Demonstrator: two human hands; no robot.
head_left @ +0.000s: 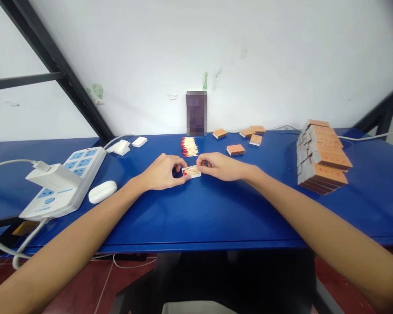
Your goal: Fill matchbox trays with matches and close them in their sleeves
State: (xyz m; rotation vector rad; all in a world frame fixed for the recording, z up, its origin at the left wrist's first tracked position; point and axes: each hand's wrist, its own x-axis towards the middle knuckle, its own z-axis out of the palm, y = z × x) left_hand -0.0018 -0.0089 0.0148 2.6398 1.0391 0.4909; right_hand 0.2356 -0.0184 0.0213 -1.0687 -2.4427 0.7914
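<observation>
A small white matchbox tray (196, 176) with red-tipped matches (190, 171) in it lies on the blue table. My left hand (163, 172) grips its left end between thumb and fingers. At the tray's right end, the fingers of my right hand (218, 166) are curled and pinched together against it. These fingertips hide that corner, so whether they also touch matchsticks is unclear. Just behind the tray lies a heap of loose matches (190, 147), red heads to the left.
Orange matchboxes (236, 150) lie scattered at the back right, and a large stack of matchboxes (327, 157) stands farther right. White trays (120, 147), a power strip (81, 168) with a plugged-in charger, and a white rounded case (102, 192) are left. A pixelated dark object (196, 113) leans on the wall.
</observation>
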